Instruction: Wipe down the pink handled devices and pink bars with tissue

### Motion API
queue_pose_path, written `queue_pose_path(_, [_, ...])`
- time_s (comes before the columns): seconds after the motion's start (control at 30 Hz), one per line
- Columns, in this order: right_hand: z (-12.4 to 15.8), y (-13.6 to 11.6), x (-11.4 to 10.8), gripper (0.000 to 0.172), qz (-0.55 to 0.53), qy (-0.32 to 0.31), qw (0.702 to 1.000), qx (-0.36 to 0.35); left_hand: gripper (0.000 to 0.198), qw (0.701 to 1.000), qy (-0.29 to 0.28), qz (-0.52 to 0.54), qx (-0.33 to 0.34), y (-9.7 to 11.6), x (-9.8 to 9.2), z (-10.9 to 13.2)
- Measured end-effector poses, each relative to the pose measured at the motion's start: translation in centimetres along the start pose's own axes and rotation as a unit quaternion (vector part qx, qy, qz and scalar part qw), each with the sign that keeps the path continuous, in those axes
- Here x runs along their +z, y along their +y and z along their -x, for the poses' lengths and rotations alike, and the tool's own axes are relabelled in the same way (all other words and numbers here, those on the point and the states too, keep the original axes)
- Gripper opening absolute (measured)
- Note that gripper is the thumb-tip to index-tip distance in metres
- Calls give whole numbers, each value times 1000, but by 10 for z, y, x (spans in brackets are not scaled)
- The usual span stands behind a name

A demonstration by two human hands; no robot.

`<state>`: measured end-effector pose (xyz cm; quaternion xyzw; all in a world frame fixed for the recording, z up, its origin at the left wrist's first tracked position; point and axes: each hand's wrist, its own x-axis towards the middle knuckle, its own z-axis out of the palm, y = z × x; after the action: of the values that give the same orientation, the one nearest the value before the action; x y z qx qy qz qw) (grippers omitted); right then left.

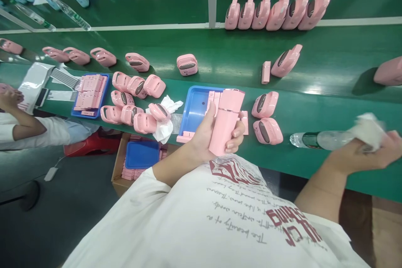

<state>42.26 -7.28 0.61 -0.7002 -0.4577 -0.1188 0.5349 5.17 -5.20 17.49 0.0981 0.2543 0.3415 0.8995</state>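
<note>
In the head view, my left hand [201,140] is wrapped round a long pink plastic device body [224,125] with a thin shiny band near its top. It is tilted a little in front of my shirt. Away to the right, my right hand [358,155] grips a crumpled white tissue [369,130], slightly blurred. A clear bottle [323,139] lies on its side by the right wrist. Behind my left hand is a blue tray [193,104] with small pink pieces in it. Two pink rounded housings [268,130] with dark oval windows sit just right of it.
Several pink housings [144,122] cluster on the left beside crumpled white tissue [165,130]. Another blue tray [106,92] holds pink parts. A row of pink housings [262,12] stands on the far ledge. A cardboard box [117,171] is below the table. Another person's arm [27,119] is at far left.
</note>
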Motion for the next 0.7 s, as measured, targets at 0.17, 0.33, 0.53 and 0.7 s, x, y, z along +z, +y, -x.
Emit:
queue_pose_path(0.17, [-3,-4,-2,89,160,-19,987,-26,57,999,47,-9,14,-2,-4,-5])
queue_pose_path(0.33, [-40,-59,-4,96,203,27,977,63,49,995,98,-27,15,-9,-14,-20])
queue_pose_path(0.53, [6,-180,35,62,-53,-210,976,-9,69,991,114,-65,-36,-29,-23,-49])
queue_pose_path(0.7, [63,-220,49,34,-238,-379,872,-200,79,988,146,-39,14,-32,-30,-62])
